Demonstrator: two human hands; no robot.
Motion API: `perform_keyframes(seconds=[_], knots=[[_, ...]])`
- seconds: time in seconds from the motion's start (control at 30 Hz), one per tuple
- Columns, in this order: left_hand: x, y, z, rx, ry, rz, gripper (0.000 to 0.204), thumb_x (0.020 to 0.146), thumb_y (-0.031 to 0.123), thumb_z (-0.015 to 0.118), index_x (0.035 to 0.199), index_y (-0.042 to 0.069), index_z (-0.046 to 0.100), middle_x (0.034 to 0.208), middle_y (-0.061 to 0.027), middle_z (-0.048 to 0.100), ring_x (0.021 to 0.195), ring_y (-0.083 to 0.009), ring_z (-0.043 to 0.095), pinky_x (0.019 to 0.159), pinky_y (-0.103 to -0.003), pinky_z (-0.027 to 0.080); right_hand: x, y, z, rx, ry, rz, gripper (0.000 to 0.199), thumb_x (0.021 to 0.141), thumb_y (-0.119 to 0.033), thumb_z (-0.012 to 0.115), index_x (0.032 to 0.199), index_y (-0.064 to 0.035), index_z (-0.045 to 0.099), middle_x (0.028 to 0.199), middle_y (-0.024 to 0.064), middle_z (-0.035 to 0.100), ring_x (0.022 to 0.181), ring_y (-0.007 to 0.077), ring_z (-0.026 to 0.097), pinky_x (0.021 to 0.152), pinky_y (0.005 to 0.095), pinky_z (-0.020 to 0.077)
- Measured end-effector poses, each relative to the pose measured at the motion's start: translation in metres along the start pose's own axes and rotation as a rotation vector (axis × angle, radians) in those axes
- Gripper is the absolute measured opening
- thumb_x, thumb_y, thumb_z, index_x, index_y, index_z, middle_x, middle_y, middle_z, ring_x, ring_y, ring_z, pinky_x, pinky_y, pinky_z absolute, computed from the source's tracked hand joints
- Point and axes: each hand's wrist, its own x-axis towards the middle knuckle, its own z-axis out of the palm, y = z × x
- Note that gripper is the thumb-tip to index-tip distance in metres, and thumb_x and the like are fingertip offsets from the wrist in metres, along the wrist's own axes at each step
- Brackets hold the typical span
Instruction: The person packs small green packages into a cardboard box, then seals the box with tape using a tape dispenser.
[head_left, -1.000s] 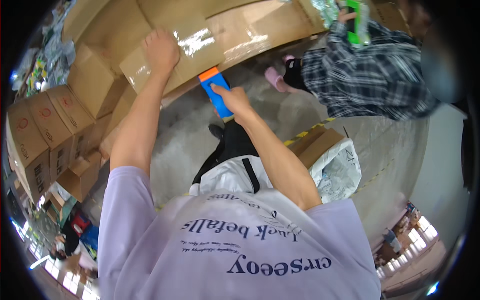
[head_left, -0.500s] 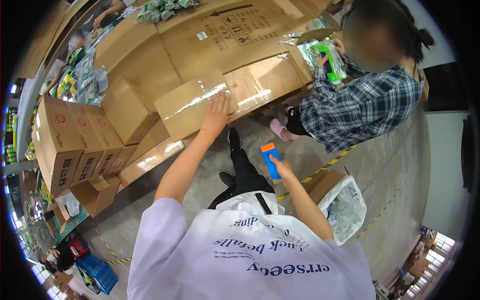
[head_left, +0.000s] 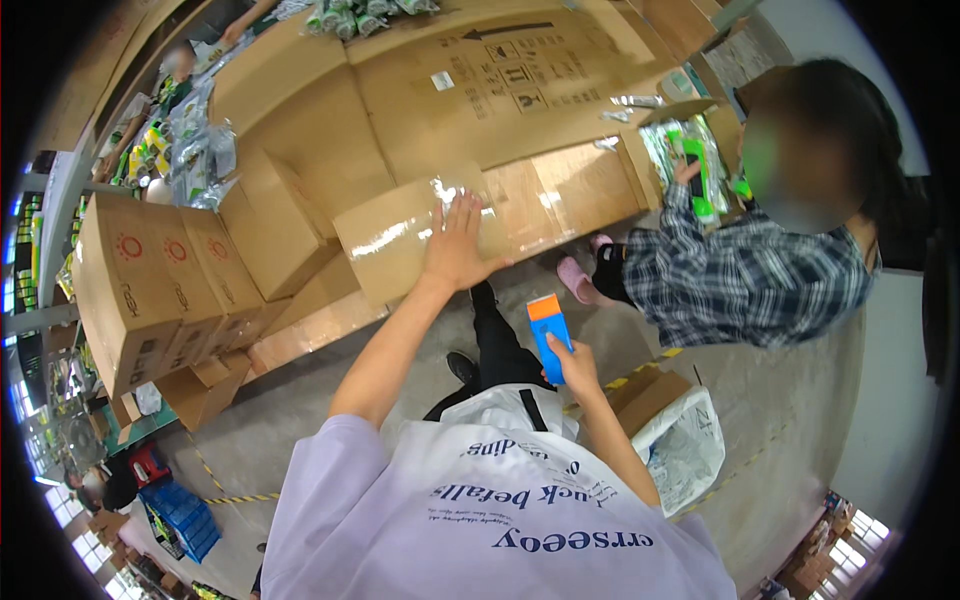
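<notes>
1. Cardboard box (head_left: pixel 415 245), its top sealed with glossy clear tape, lies under the left hand (head_left: pixel 458 243), which rests flat on it with the fingers spread and pressing down, gripping nothing.
2. Just beyond that hand's fingertips, the box butts against a larger flat carton (head_left: pixel 500 95) printed with handling symbols and an arrow.
3. Toward the thumb side of the left hand, a second taped carton face (head_left: pixel 560 200) adjoins the box.
4. On the little-finger side of the left hand, well apart from it, stands a stack of brown cartons with red round marks (head_left: pixel 150 290).
5. The right hand (head_left: pixel 572 362) is drawn in near the body, closed around the lower end of a blue tool with an orange top (head_left: pixel 549 330), which stands roughly upright above the fist.
6. The tool sits well apart from the box, nearer the person than the left hand, over the grey floor (head_left: pixel 300 430).
7. Beyond the right hand, a second person in a plaid shirt (head_left: pixel 740 280) crouches, holding a green item (head_left: pixel 697 170) at an open carton.
8. Just outside the right forearm lies a small carton lined with a white plastic bag (head_left: pixel 685 440).
</notes>
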Motion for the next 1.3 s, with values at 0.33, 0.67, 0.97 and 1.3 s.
perform_keyframes(seconds=[0.33, 0.67, 0.97, 1.3], knots=[[0.078, -0.029, 0.008, 0.097, 0.082, 0.023, 0.064, 0.098, 0.039, 0.043, 0.148, 0.002, 0.028, 0.154, -0.0170, 0.029, 0.144, -0.0299, 0.025, 0.115, -0.052, 0.019, 0.047, -0.079, 0.000, -0.056, -0.029, -0.077, 0.037, 0.089, -0.034, 0.068, 0.085, 0.0026, 0.067, 0.065, 0.0033, 0.060, 0.054, 0.0113, 0.058, 0.051, 0.0284, 0.0478], [0.107, -0.061, 0.005, -0.026, -0.059, 0.023, 0.048, 0.098, 0.041, 0.043, 0.124, 0.001, 0.052, 0.106, -0.0184, 0.057, 0.101, -0.0324, 0.053, 0.089, -0.046, 0.042, 0.031, -0.142, 0.026, -0.006, -0.110, -0.271, 0.033, 0.089, -0.030, 0.066, 0.085, 0.0020, 0.066, 0.069, 0.0048, 0.064, 0.061, 0.0105, 0.061, 0.055, 0.0266, 0.0479], [0.114, -0.108, -0.019, -0.351, -0.424, -0.071, 0.059, 0.102, 0.045, 0.028, 0.122, -0.002, 0.057, 0.127, -0.0221, 0.057, 0.121, -0.0368, 0.051, 0.101, -0.049, 0.041, -0.026, -0.146, 0.083, -0.177, 0.014, -0.623, 0.033, 0.080, -0.028, 0.073, 0.089, 0.0035, 0.067, 0.070, 0.0104, 0.065, 0.060, 0.0211, 0.061, 0.058, 0.0333, 0.0484], [-0.041, -0.132, -0.217, -1.020, -0.057, 0.521, 0.059, 0.071, 0.030, 0.080, 0.118, 0.001, 0.060, 0.118, -0.0160, 0.062, 0.110, -0.0325, 0.059, 0.094, -0.041, 0.046, -0.044, -0.173, 0.169, -0.548, 0.299, -1.371, 0.026, 0.061, -0.028, 0.083, 0.077, -0.0106, 0.072, 0.060, 0.0033, 0.060, 0.049, 0.0253, 0.051, 0.057, 0.0343, 0.0416]])
